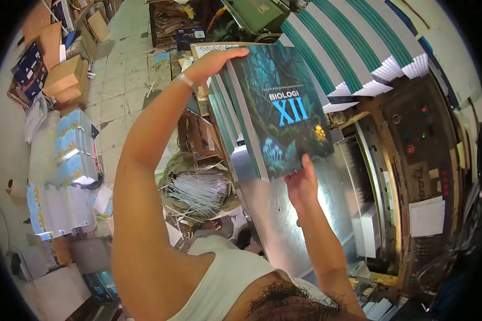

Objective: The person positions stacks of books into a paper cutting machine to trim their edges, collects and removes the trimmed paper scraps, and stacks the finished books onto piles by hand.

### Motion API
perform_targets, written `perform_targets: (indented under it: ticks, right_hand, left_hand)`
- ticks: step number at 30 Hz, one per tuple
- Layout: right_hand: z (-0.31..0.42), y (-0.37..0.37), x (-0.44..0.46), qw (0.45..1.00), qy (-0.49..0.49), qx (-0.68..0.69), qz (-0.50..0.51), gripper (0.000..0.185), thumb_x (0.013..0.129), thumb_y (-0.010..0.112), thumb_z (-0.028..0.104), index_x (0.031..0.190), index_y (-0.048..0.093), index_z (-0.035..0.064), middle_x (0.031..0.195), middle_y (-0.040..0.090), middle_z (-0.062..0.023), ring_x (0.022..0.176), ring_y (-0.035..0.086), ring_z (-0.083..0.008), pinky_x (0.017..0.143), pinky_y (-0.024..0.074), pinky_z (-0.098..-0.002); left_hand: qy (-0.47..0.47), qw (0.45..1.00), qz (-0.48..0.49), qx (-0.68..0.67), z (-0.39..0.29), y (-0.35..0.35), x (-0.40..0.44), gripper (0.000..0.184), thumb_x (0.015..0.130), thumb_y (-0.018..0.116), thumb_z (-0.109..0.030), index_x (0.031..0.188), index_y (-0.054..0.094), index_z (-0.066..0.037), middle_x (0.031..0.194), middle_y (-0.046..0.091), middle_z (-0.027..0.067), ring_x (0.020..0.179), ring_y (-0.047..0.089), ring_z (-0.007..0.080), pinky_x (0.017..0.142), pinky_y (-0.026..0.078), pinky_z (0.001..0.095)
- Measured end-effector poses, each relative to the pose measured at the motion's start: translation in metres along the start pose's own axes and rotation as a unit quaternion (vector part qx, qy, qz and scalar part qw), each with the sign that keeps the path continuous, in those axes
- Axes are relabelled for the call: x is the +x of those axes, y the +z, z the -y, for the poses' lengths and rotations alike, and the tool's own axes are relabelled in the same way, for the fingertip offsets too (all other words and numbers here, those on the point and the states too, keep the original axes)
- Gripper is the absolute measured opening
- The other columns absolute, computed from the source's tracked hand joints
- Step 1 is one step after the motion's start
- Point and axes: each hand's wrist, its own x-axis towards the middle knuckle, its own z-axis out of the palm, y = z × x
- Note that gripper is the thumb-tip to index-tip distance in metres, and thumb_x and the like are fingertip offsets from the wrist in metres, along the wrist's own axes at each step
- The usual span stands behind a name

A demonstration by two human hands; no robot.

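A stack of dark teal books [284, 101] with "BIOLOGI XII" on the top cover is between my two hands, over a shiny metal table [289, 214]. My left hand [217, 61] grips the far left corner, its thumb lying along the top edge. At the near edge, my right hand [303, 184] has its thumb on the cover and its other fingers under the stack. More teal-edged books [222, 109] stand along the left side of the stack, partly covered by it. Whether the held stack rests on anything underneath is hidden.
Rows of stacked books [353, 43] fill the table's far right. A machine control panel [423, 144] with lights lies to the right. A sack of paper strips [198, 192] sits on the floor. Blue-covered book stacks [75, 144] and cardboard boxes [67, 80] stand left.
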Motion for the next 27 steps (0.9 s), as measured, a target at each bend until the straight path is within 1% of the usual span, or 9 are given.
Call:
perform_targets:
  ticks: [4, 7, 9, 12, 13, 16, 17, 22, 27]
  right_hand:
    - [-0.002, 0.020, 0.050, 0.999, 0.034, -0.013, -0.038, 0.039, 0.094, 0.071, 0.045, 0.118, 0.061, 0.0147, 0.102, 0.065, -0.0011, 0.090, 0.061, -0.0164, 0.078, 0.0495, -0.0332]
    - [0.002, 0.031, 0.070, 0.998, 0.039, -0.038, -0.034, 0.038, 0.094, 0.071, 0.046, 0.113, 0.062, 0.0154, 0.095, 0.063, -0.0003, 0.088, 0.060, -0.0167, 0.076, 0.0495, -0.0318]
    - [0.004, 0.036, 0.081, 0.997, 0.045, -0.038, -0.041, 0.039, 0.093, 0.072, 0.047, 0.113, 0.063, 0.0154, 0.096, 0.062, -0.0007, 0.087, 0.059, -0.0169, 0.076, 0.0499, -0.0322]
    - [0.001, 0.037, 0.097, 0.996, 0.060, -0.044, -0.058, 0.042, 0.091, 0.074, 0.049, 0.114, 0.063, 0.0151, 0.095, 0.060, -0.0014, 0.086, 0.059, -0.0172, 0.076, 0.0501, -0.0329]
    - [0.000, 0.036, 0.103, 0.995, 0.066, -0.046, -0.066, 0.043, 0.090, 0.074, 0.049, 0.114, 0.063, 0.0150, 0.095, 0.060, -0.0016, 0.086, 0.059, -0.0173, 0.076, 0.0501, -0.0331]
    - [-0.007, 0.039, 0.112, 0.991, 0.081, -0.051, -0.095, 0.048, 0.089, 0.075, 0.051, 0.116, 0.062, 0.0142, 0.097, 0.058, -0.0025, 0.086, 0.058, -0.0175, 0.074, 0.0502, -0.0326]
    - [-0.011, 0.036, 0.114, 0.991, 0.083, -0.049, -0.090, 0.048, 0.089, 0.075, 0.051, 0.117, 0.062, 0.0140, 0.097, 0.058, -0.0025, 0.085, 0.058, -0.0175, 0.073, 0.0503, -0.0324]
    - [-0.026, 0.031, 0.116, 0.992, 0.077, -0.024, -0.099, 0.053, 0.088, 0.076, 0.052, 0.120, 0.059, 0.0134, 0.097, 0.057, -0.0025, 0.084, 0.059, -0.0175, 0.070, 0.0509, -0.0331]
    - [-0.022, 0.022, 0.118, 0.991, 0.106, -0.048, -0.058, 0.059, 0.089, 0.074, 0.054, 0.127, 0.056, 0.0136, 0.108, 0.056, -0.0054, 0.096, 0.061, -0.0216, 0.077, 0.0510, -0.0361]
  left_hand:
    - [-0.007, 0.999, -0.025, 0.022, 0.021, -0.022, 0.051, 0.049, 0.087, 0.067, -0.062, 0.103, 0.075, -0.016, 0.082, 0.057, -0.0064, 0.071, 0.044, 0.0089, 0.067, 0.035, 0.0292]
    - [0.005, 0.999, -0.050, 0.012, 0.047, -0.033, 0.087, 0.048, 0.086, 0.068, -0.062, 0.104, 0.071, -0.017, 0.081, 0.053, -0.0064, 0.072, 0.046, 0.0089, 0.067, 0.036, 0.0296]
    - [-0.002, 0.999, -0.034, 0.026, 0.043, -0.034, 0.086, 0.054, 0.085, 0.068, -0.063, 0.114, 0.068, -0.017, 0.083, 0.052, -0.0063, 0.074, 0.048, 0.0087, 0.070, 0.037, 0.0271]
    - [-0.010, 0.998, -0.057, 0.037, 0.046, -0.038, 0.090, 0.054, 0.084, 0.067, -0.065, 0.116, 0.067, -0.021, 0.084, 0.053, -0.0066, 0.075, 0.048, 0.0090, 0.073, 0.036, 0.0277]
    - [-0.027, 0.996, -0.074, 0.050, 0.052, -0.039, 0.095, 0.053, 0.084, 0.065, -0.067, 0.115, 0.068, -0.023, 0.085, 0.053, -0.0071, 0.075, 0.047, 0.0093, 0.074, 0.036, 0.0298]
    - [-0.033, 0.999, -0.022, 0.034, 0.071, -0.048, 0.101, 0.053, 0.083, 0.064, -0.070, 0.112, 0.068, -0.025, 0.083, 0.052, -0.0075, 0.074, 0.046, 0.0094, 0.076, 0.035, 0.0309]
    - [-0.096, 0.994, -0.031, 0.046, 0.089, -0.054, 0.109, 0.053, 0.080, 0.066, -0.072, 0.108, 0.069, -0.026, 0.079, 0.052, -0.0079, 0.073, 0.045, 0.0091, 0.075, 0.035, 0.0302]
    - [-0.094, 0.991, -0.043, 0.082, 0.093, -0.050, 0.107, 0.053, 0.077, 0.065, -0.076, 0.090, 0.068, -0.025, 0.074, 0.053, -0.0075, 0.071, 0.046, 0.0097, 0.074, 0.036, 0.0311]
    - [-0.138, 0.985, -0.059, 0.090, 0.092, -0.055, 0.120, 0.053, 0.077, 0.064, -0.078, 0.084, 0.067, -0.026, 0.071, 0.055, -0.0088, 0.070, 0.047, 0.0087, 0.070, 0.036, 0.0283]
